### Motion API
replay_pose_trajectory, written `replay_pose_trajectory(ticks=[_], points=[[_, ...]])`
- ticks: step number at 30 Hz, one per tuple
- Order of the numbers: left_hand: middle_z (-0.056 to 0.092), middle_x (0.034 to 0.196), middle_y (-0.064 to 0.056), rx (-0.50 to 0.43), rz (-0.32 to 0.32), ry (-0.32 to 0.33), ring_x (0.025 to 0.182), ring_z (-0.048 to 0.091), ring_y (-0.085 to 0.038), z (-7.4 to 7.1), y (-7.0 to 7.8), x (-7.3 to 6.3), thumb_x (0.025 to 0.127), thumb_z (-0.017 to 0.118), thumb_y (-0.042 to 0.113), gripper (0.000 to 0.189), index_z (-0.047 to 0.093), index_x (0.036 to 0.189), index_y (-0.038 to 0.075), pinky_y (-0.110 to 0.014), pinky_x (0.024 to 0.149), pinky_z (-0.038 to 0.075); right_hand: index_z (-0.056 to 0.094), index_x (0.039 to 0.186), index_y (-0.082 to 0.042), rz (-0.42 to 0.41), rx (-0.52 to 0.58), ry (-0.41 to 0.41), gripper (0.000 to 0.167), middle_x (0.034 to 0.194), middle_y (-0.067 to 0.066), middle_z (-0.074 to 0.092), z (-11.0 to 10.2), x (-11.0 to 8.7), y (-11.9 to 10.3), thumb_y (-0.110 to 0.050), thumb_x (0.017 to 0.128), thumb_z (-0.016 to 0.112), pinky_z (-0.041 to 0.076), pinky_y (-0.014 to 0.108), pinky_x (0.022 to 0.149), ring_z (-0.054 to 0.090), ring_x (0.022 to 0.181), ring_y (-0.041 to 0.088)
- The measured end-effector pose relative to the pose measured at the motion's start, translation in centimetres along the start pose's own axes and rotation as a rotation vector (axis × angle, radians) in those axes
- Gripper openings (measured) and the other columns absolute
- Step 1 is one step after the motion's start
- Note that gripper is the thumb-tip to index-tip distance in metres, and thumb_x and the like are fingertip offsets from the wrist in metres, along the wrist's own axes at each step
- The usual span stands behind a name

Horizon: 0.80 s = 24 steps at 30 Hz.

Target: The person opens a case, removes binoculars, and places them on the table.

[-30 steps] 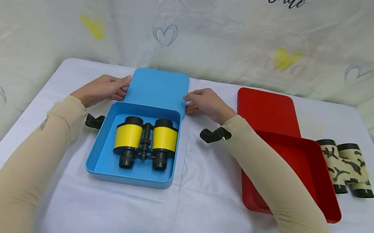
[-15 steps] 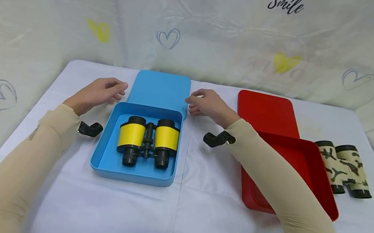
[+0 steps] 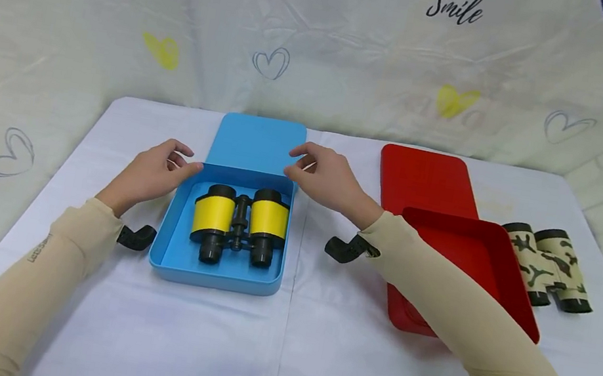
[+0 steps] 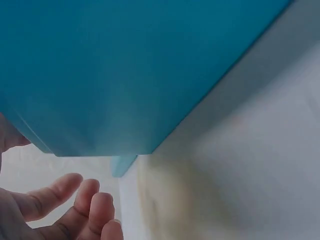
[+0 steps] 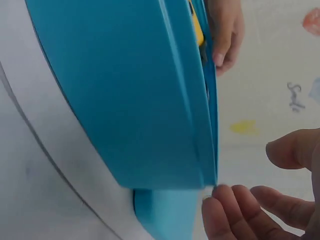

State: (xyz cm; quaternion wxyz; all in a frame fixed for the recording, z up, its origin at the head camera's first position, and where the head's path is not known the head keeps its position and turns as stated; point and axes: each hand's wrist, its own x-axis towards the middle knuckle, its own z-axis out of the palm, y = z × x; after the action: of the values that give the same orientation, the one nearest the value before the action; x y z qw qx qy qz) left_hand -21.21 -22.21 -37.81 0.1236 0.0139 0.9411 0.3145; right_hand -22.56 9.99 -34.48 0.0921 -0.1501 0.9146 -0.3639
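Note:
A blue box (image 3: pixel 215 276) stands on the table with yellow and black binoculars (image 3: pixel 213 216) lying inside. Behind it is a flat blue lid (image 3: pixel 255 140), its near edge hidden by the box's back wall. My left hand (image 3: pixel 151 173) is at the box's back left corner, thumb tip right at the rim and fingers spread loosely outside. At the back right corner hovers my right hand (image 3: pixel 329 179), fingers loosely bent. In the right wrist view, the right thumb (image 5: pixel 292 150) stands well apart from the fingers, whose tips come close to the box corner. Neither hand grips anything.
To the right, a red box (image 3: pixel 460 241) stands partly under my right forearm, with a red lid (image 3: pixel 428 179) behind it. Camouflage-patterned binoculars (image 3: pixel 548 266) lie to its right on the white tablecloth (image 3: pixel 190 349). A printed white curtain (image 3: pixel 351 36) hangs behind the table.
My left hand has left the blue lid's left edge and come nearer, to the box's back left corner. My right hand has moved from the lid's right edge to above the back right corner.

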Motion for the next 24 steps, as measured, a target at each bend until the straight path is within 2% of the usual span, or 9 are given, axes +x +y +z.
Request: replay_pose_trajectory(ticks=[5, 10, 18, 24], points=[[0.056, 0.135, -0.023, 0.024, 0.042, 0.019, 0.120, 0.056, -0.038, 0.5, 0.0, -1.2, 0.103, 0.052, 0.055, 0.067, 0.043, 0.147, 0.004, -0.054, 0.098, 0.057, 0.064, 0.132, -0.009, -0.125, -0.041, 0.053, 0.035, 0.113, 0.008, 0.073, 0.7, -1.4, -1.3, -0.025, 0.100, 0.063, 0.061, 0.037, 0.091, 0.069, 0.104, 0.023], [0.059, 0.130, -0.026, 0.105, 0.101, 0.041, 0.110, 0.062, -0.039, 1.0, 0.4, -2.3, 0.102, 0.057, 0.049, 0.065, 0.045, 0.143, -0.001, -0.051, 0.088, 0.062, 0.063, 0.133, -0.008, -0.197, -0.063, 0.010, 0.036, 0.115, 0.008, 0.073, 1.2, -2.3, -2.2, -0.024, 0.100, 0.066, 0.061, 0.038, 0.096, 0.069, 0.105, 0.022], [0.063, 0.112, -0.029, 0.305, 0.166, 0.187, 0.097, 0.058, -0.039, 1.8, 1.2, -3.6, 0.100, 0.060, 0.038, 0.055, 0.054, 0.127, -0.009, -0.051, 0.083, 0.057, 0.058, 0.142, -0.009, -0.276, -0.202, -0.066, 0.050, 0.135, 0.011, 0.064, 2.5, -3.2, -2.9, -0.032, 0.098, 0.068, 0.060, 0.037, 0.099, 0.065, 0.118, 0.024], [0.058, 0.090, -0.023, 0.438, 0.217, 0.263, 0.080, 0.053, -0.034, 2.1, 1.1, -4.2, 0.098, 0.059, 0.034, 0.043, 0.058, 0.107, -0.008, -0.041, 0.068, 0.047, 0.056, 0.145, -0.008, -0.366, -0.302, -0.092, 0.060, 0.139, 0.012, 0.057, 3.6, -3.4, -3.0, -0.037, 0.095, 0.072, 0.059, 0.035, 0.099, 0.060, 0.117, 0.024]])
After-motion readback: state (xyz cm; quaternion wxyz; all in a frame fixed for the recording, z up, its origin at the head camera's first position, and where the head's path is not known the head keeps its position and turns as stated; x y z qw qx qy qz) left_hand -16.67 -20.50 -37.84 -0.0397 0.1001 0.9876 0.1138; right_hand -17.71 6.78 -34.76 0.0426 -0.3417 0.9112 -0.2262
